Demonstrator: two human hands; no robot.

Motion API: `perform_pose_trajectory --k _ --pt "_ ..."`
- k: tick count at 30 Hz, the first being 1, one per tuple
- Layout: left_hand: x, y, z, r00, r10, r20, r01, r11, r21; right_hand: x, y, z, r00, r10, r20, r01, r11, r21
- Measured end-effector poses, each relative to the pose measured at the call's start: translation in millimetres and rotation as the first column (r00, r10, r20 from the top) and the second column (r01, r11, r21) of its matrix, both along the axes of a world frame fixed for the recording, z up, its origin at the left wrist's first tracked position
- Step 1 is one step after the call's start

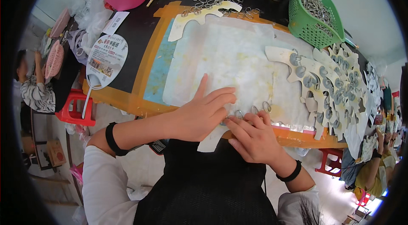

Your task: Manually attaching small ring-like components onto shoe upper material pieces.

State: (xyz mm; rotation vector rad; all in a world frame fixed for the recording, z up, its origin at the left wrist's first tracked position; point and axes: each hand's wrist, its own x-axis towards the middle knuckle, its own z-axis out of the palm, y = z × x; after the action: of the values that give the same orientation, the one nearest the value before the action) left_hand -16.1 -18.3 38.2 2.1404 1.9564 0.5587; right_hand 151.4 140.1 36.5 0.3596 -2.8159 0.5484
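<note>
At the lower middle of the frame, a cream cut-out piece (209,143) lay mostly under the two hands at the table's near edge, its pale end poking out below them. Small metal rings (267,106) showed in a row just above the fingers of the right hand (253,138), which was bent over the piece with its thumb lower down. The left hand (209,109) was palm down, some fingers spread over the white sheet (212,63), the others curled in near the right fingertips. Whether either hand pinched the piece or only pressed it could not be told — the undersides were hidden.

The work seemed to be seating rings along the strip. It probably called for steadying the strip with one hand, then pressing each fold down evenly with the other — without letting its ring twist or neighbouring rings overlap.
</note>
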Motion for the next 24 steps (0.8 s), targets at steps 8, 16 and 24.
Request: perform_pose_trajectory --k 8,16,24 --pt "-3.5 -19.6 -9.9 0.993 0.104 0.055 -0.115 0.959 0.261 -0.5 -0.9 -0.8 1.0 0.002 0.005 -0.002 0.999 0.042" --pt "-10.9 -13.5 -10.4 0.989 -0.1 0.107 0.086 0.988 0.129 -0.5 -2.4 1.3 1.0 0.003 0.011 -0.004 0.998 0.058" --pt "-11.9 -28.8 -18.4 0.984 -0.157 -0.085 0.175 0.945 0.277 -0.3 -2.5 -0.2 0.999 -0.02 0.031 0.019 0.999 0.037"
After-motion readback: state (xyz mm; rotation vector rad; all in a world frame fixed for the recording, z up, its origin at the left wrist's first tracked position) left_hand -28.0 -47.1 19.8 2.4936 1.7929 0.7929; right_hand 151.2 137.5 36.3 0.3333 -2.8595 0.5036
